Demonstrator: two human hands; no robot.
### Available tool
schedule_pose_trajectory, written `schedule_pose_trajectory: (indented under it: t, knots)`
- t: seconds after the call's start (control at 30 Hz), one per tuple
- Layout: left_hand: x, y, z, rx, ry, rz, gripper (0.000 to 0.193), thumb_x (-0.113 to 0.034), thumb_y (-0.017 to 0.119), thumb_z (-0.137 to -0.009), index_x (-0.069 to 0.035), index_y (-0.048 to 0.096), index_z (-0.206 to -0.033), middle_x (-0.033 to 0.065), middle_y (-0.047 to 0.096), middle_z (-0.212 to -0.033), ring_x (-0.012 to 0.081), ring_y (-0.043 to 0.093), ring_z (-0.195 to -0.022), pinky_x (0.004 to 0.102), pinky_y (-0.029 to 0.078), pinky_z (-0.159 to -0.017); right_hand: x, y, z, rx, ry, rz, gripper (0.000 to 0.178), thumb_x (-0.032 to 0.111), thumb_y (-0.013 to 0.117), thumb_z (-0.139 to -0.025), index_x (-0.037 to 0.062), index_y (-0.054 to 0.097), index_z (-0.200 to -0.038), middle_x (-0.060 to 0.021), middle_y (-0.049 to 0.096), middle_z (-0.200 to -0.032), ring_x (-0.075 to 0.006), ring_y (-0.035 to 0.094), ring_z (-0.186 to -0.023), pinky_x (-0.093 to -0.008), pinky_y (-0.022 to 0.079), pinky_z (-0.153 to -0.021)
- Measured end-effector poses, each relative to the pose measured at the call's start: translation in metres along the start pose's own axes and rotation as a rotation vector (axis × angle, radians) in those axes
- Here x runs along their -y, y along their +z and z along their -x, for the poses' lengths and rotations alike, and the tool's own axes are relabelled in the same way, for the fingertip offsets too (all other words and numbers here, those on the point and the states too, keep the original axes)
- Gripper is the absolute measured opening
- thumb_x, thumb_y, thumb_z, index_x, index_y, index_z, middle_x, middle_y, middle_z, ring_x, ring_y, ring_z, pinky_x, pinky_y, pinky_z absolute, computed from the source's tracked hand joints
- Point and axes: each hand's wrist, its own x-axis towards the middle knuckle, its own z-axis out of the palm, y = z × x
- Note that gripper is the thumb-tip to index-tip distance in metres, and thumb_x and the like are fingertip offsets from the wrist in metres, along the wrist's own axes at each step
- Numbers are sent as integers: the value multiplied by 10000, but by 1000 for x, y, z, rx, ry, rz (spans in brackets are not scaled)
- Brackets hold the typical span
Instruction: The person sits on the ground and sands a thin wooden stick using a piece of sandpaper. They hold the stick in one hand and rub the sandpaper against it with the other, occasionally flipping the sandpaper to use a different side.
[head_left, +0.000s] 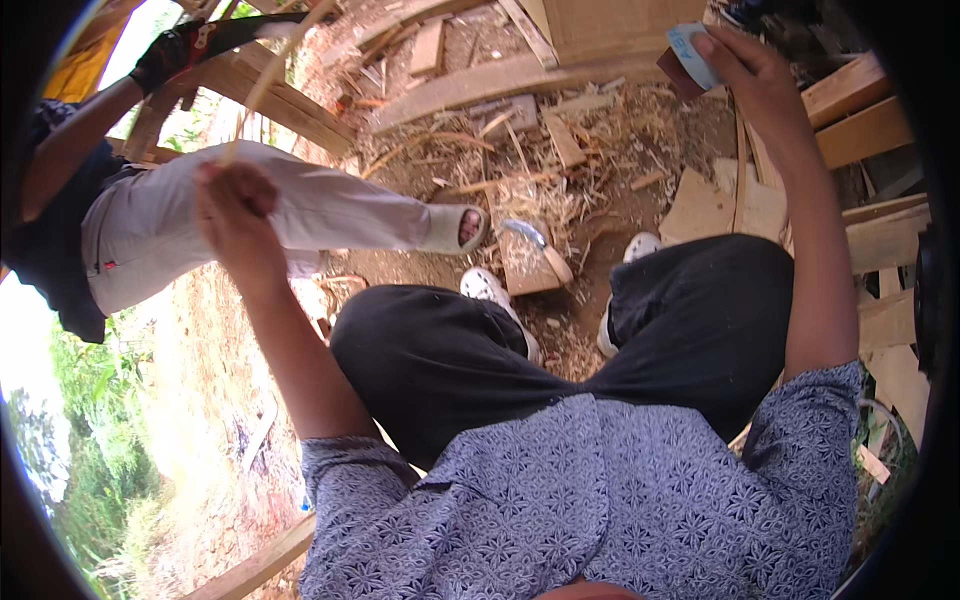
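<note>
My left hand (238, 215), raised at the left, is closed in a fist, slightly blurred. A thin pale wooden strip (272, 75) rises from it, bending up past the top edge. At the upper right, my right hand (755, 70) pinches a folded piece of sandpaper (697, 62), its backing light blue with handwriting, its grit side reddish brown. The two hands are far apart. Between my feet a knife (540, 248) with a curved blade and pale wooden handle lies on a wooden block (530, 272), touched by neither hand.
Wood shavings (630, 150) and offcuts cover the ground ahead. A co-worker's leg (350, 200) in light trousers stretches in from the left; that person's dark-gloved hand (165, 60) holds a red-and-dark-handled tool. Stacked boards (865, 130) stand at the right, beams (280, 105) at upper left.
</note>
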Motion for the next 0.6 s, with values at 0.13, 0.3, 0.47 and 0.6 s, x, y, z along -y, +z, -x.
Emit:
schedule_pose_trajectory:
  t: [0.13,0.3,0.47,0.6]
  knots:
    - [-4,66,14,119,-33,52,377,-362,412,-1082,-58,541,-900,44,586,-748,69,476,-557,210,369,-518,32,30,12,-76,184,-591,371,322,653,-968,33,665,-1200,-87,701,-1065,-164,690,-976,-265,607,-843]
    - [-18,102,37,170,-54,16,396,-384,404,-1081,-56,550,-913,49,596,-750,66,464,-539,211,374,-511,83,55,26,16,68,-891,385,286,635,-979,6,606,-1243,-100,667,-1119,-177,685,-1013,-306,639,-829]
    - [-23,131,54,249,-134,105,354,-329,403,-1086,-43,556,-944,65,634,-806,45,458,-538,197,368,-500,94,58,36,-19,19,-975,285,246,592,-1007,38,569,-1200,-67,658,-1093,-162,681,-1023,-353,613,-892]
    - [-19,151,65,385,-190,138,227,-211,446,-1076,-17,553,-1026,65,663,-865,21,453,-564,179,367,-512,96,55,38,-63,-18,-1003,233,224,570,-1020,60,565,-1185,-45,666,-1099,-157,683,-1020,-399,586,-945]
